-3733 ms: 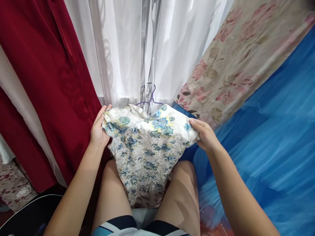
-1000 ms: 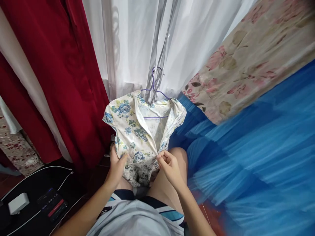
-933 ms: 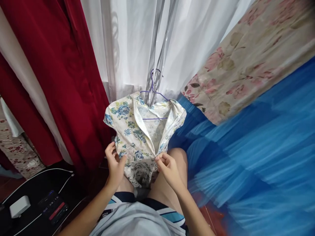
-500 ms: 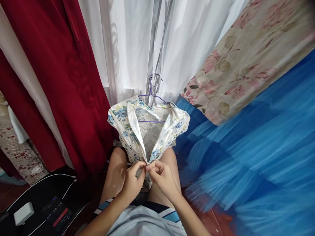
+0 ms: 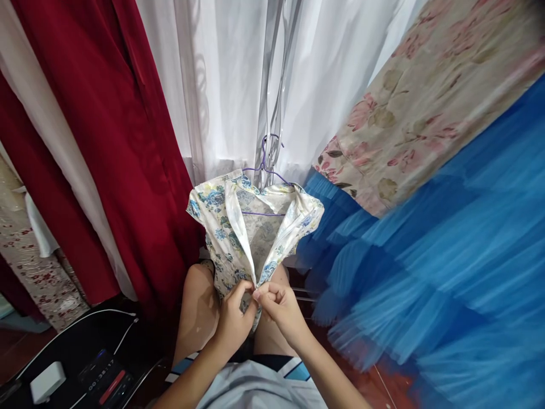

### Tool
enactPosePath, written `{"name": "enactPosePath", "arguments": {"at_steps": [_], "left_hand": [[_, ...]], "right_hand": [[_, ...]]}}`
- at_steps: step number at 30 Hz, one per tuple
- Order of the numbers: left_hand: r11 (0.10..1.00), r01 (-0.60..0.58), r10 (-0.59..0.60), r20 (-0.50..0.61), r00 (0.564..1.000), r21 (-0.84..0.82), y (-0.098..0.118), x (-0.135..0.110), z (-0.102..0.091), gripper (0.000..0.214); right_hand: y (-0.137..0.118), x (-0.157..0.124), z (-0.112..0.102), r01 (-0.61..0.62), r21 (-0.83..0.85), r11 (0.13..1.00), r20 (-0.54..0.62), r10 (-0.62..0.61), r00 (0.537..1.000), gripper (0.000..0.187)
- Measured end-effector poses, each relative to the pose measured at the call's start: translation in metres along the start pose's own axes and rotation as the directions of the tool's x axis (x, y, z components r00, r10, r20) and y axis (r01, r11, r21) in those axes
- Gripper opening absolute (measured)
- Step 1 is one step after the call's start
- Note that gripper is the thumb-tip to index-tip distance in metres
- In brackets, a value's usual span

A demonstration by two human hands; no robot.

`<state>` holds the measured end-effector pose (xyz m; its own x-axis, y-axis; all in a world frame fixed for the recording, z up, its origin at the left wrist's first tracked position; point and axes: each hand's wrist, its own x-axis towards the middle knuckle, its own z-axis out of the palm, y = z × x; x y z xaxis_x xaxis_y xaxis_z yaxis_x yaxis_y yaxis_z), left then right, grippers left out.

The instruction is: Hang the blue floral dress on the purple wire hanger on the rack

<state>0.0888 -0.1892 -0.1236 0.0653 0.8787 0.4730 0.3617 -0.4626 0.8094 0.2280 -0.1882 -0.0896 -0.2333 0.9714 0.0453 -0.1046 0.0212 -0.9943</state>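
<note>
A white blouse with blue and yellow flowers [image 5: 221,227] hangs on a purple wire hanger [image 5: 263,165], its front parted in a deep V. At the bottom of the V, my left hand [image 5: 237,312] pinches the front edge of the blouse. Right beside it, my right hand [image 5: 279,307] pinches the same spot, thumb and forefinger together. The fingertips of both hands nearly meet there. Whatever small fastening lies between them is too small to make out. The lower part of the blouse falls between my knees, partly hidden by my hands.
Dark red cloth [image 5: 106,142] hangs at the left and white curtains [image 5: 230,74] behind the hanger. Floral fabric [image 5: 383,130] and blue tulle [image 5: 426,244] hang at the right. On a black seat [image 5: 55,335] at lower left lie a phone [image 5: 106,378], a white charger [image 5: 47,382] and a cable.
Both hands stay pinched at the base of the V. The blouse and hanger have shifted very slightly, and the view has tilted a little. My right knee has moved slightly inward.
</note>
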Motion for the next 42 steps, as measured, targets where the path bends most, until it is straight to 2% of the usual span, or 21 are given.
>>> {"name": "enactPosePath", "arguments": {"at_steps": [3, 6, 13, 17, 21, 24, 26, 28, 29, 31, 34, 36, 39, 42], "left_hand": [[0.999, -0.032, 0.031, 0.035, 0.999, 0.031, 0.004, 0.005, -0.003, 0.006], [0.994, -0.068, 0.063, 0.057, 0.996, 0.082, 0.006, 0.009, -0.007, 0.008], [0.981, -0.101, 0.084, 0.103, 0.991, 0.168, 0.002, 0.013, -0.006, 0.010], [0.982, -0.086, 0.059, 0.158, 0.986, 0.171, -0.001, 0.010, 0.001, 0.010], [0.989, -0.066, 0.036, 0.219, 0.975, 0.133, -0.007, 0.006, 0.007, 0.014], [0.992, -0.086, 0.064, 0.228, 0.971, 0.087, -0.007, 0.020, 0.001, 0.015], [0.990, -0.130, 0.121, 0.141, 0.983, 0.057, 0.002, 0.045, -0.010, 0.011], [0.978, -0.203, 0.204, -0.026, 0.979, 0.041, 0.021, 0.081, -0.024, 0.012], [0.967, -0.252, 0.255, -0.122, 0.959, 0.046, 0.033, 0.100, -0.031, 0.019], [0.943, -0.327, 0.332, -0.221, 0.917, 0.059, 0.058, 0.138, -0.041, 0.031], [0.900, -0.423, 0.435, -0.151, 0.888, 0.105, 0.087, 0.180, -0.047, 0.028], [0.863, -0.475, 0.492, -0.075, 0.867, 0.173, 0.097, 0.193, -0.044, 0.021], [0.814, -0.518, 0.550, -0.063, 0.833, 0.262, 0.101, 0.198, -0.039, 0.021], [0.794, -0.544, 0.577, -0.053, 0.815, 0.273, 0.103, 0.196, -0.039, 0.021]], "right_hand": [[-0.008, 0.007, -0.003, 0.031, 0.031, 0.999, -0.047, -0.030, 0.998, 0.026], [-0.028, 0.030, -0.009, 0.089, 0.056, 0.994, -0.097, -0.083, 0.992, 0.027], [-0.119, 0.116, -0.025, 0.295, 0.059, 0.954, -0.161, -0.283, 0.946, 0.024], [-0.155, 0.141, -0.027, 0.369, 0.013, 0.929, -0.196, -0.359, 0.913, 0.021], [-0.154, 0.140, -0.027, 0.439, 0.003, 0.899, -0.218, -0.428, 0.877, 0.021], [-0.146, 0.133, -0.029, 0.459, -0.043, 0.888, -0.220, -0.456, 0.862, 0.019], [-0.142, 0.127, -0.030, 0.455, -0.094, 0.886, -0.211, -0.464, 0.860, 0.020], [-0.142, 0.123, -0.030, 0.454, -0.134, 0.881, -0.199, -0.473, 0.858, 0.022], [-0.143, 0.120, -0.030, 0.456, -0.147, 0.878, -0.193, -0.478, 0.857, 0.023], [-0.144, 0.115, -0.031, 0.455, -0.155, 0.877, -0.178, -0.478, 0.860, 0.025], [-0.145, 0.107, -0.033, 0.451, -0.141, 0.881, -0.135, -0.468, 0.873, 0.029], [-0.141, 0.105, -0.035, 0.448, -0.135, 0.884, -0.116, -0.463, 0.879, 0.032], [-0.129, 0.113, -0.037, 0.429, -0.143, 0.892, -0.098, -0.444, 0.890, 0.036], [-0.111, 0.127, -0.036, 0.421, -0.135, 0.897, -0.123, -0.436, 0.891, 0.039]]}}
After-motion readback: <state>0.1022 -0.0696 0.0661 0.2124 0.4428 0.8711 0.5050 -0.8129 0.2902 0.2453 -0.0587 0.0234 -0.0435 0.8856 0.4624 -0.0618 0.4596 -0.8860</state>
